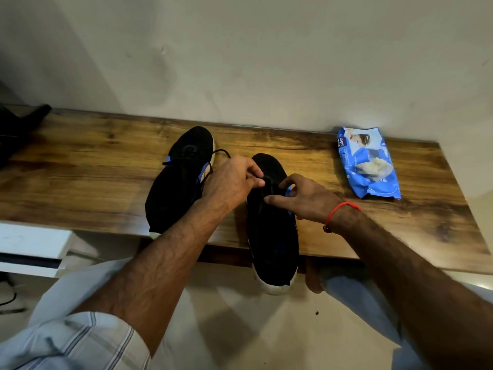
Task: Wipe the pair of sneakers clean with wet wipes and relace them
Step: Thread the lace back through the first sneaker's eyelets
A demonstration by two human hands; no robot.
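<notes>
Both my hands work the lace of the right black sneaker on a wooden table.
My left hand and right hand each pinch its lace; the left sneaker and wipes pack lie alongside.

Two black sneakers with pale soles are laid side by side on the table. The left sneaker is set farther back, a loose lace trailing. The right sneaker overhangs the near edge. A blue wipes packet is placed far right, opened.

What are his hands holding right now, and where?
Both hands, left and right, pinch the black lace over the right sneaker, near its toe-end eyelets.
</notes>
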